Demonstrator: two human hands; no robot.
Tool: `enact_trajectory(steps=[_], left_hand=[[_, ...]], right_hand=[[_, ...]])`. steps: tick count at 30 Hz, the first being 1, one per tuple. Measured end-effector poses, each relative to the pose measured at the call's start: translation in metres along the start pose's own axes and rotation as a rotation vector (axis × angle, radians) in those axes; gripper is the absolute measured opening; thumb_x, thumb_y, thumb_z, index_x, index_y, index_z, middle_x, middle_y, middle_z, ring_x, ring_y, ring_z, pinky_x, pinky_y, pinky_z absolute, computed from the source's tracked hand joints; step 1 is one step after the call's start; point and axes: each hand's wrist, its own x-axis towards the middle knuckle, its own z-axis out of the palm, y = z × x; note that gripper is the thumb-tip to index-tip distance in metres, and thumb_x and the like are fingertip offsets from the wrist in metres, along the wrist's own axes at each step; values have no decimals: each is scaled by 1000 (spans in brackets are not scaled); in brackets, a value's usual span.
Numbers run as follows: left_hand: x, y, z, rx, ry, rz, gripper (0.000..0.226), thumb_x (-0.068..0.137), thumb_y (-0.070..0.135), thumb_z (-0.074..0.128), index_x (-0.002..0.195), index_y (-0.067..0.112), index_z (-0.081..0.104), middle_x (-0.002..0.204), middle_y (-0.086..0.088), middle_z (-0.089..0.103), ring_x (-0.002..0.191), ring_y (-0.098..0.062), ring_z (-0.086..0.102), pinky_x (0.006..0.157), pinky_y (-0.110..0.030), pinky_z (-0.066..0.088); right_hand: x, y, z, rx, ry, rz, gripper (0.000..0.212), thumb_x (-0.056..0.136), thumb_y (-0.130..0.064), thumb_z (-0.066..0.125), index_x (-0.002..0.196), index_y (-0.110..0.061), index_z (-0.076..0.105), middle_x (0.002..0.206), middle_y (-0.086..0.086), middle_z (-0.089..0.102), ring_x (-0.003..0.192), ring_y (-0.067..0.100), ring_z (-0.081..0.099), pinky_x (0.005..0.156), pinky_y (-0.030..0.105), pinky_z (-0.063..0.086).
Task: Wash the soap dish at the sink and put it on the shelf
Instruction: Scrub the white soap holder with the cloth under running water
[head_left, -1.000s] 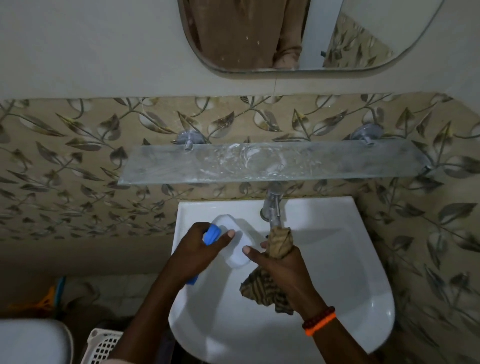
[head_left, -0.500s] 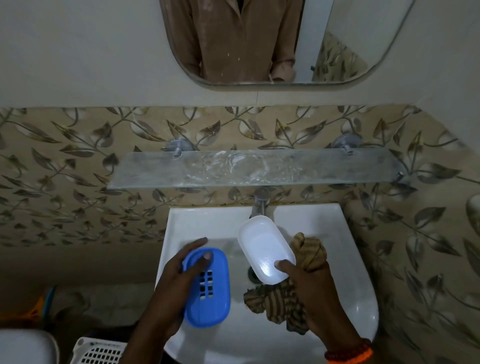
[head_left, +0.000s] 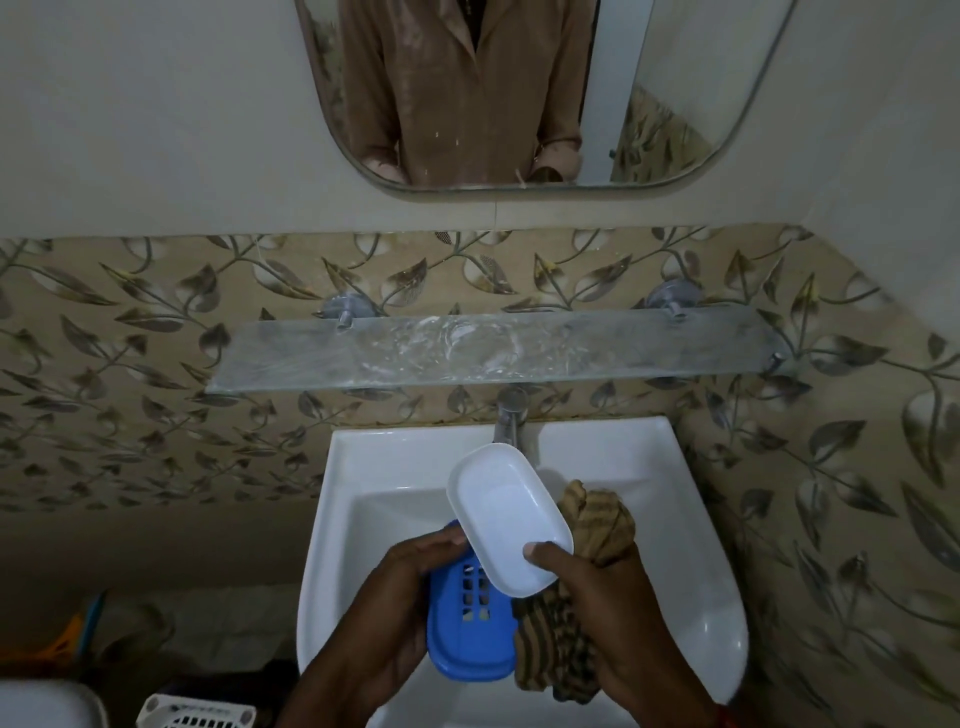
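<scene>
Sink (head_left: 691, 519): white basin, tap (head_left: 509, 421) at its back, both hands over the bowl.
Shelf (head_left: 363, 358): glass, on the leaf-patterned wall just above the tap.
Right hand (head_left: 602, 618): fingers clamped on the white tray (head_left: 506, 512), thumb on its near rim, striped cloth (head_left: 597, 525) bunched in the same grip.
Left hand (head_left: 384, 608): fingers wrapped round the blue slotted insert (head_left: 467, 639).
Soap dish: two parts, white tray overlapping the blue insert's far end, above the basin.
</scene>
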Motion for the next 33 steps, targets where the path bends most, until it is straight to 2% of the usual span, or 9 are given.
enact_trajectory(steps=[5,8,11,15,19,24,26,30,33], left_hand=[[-5,3,-3,-96,-157,-1,39,88,35,72,124,21,73,131,-16,69,118,-36,67,89,-46,59],[-4,6,2,29,-173,65,73,65,49,91,130,24,69,130,-7,71,119,-29,67,88,-37,60],[1,3,-5,-46,-184,33,103,54,47,97,141,13,52,135,-16,67,123,-37,64,97,-50,56],[7,-6,-10,-284,-267,-115,95,31,34,105,115,4,73,118,-27,72,101,-45,73,71,-54,63],[12,-12,-8,-352,-258,-115,88,20,38,104,98,3,82,109,-28,75,92,-44,75,66,-55,63],[10,-8,-13,-342,-310,-47,74,42,46,101,104,10,82,108,-21,77,96,-35,76,80,-49,63],[7,-6,-14,-262,-351,-44,66,43,48,99,98,14,84,103,-17,79,93,-31,77,74,-42,63],[10,-10,-10,-117,-242,-19,80,36,54,100,103,15,83,111,-16,78,98,-28,77,73,-34,63],[11,-5,2,-23,-113,-9,100,45,73,82,127,16,69,114,-11,78,107,-26,74,89,-39,60]], right_hand=[[-6,-8,-4,13,-55,61,38,72,-17,86,102,-28,66,104,9,73,93,32,71,82,49,63],[-10,-11,-4,-29,-158,99,35,69,-16,88,96,-28,70,89,0,79,85,24,74,66,32,63],[-14,-18,-3,-128,-276,100,35,68,-18,89,93,-34,69,84,-11,78,85,15,72,57,18,58],[-22,-28,4,-201,-423,127,44,71,-24,88,103,-42,65,92,-20,77,86,6,73,65,15,58],[-25,-31,8,-327,-394,56,44,59,-66,85,98,-50,71,103,-14,78,98,12,73,96,38,57],[-32,-49,-18,-364,-163,-68,60,47,-102,50,83,-55,63,84,-9,72,84,18,75,94,51,56],[-36,-57,-19,-401,-157,-171,50,64,-91,44,91,-50,55,100,8,69,94,27,72,91,54,56],[-49,-67,8,-753,-159,-459,23,91,-56,45,93,-36,57,83,-11,67,73,2,63,67,27,49],[-55,-63,31,-992,6,-650,19,96,-38,54,114,-35,57,103,-14,63,95,8,62,85,32,54]])
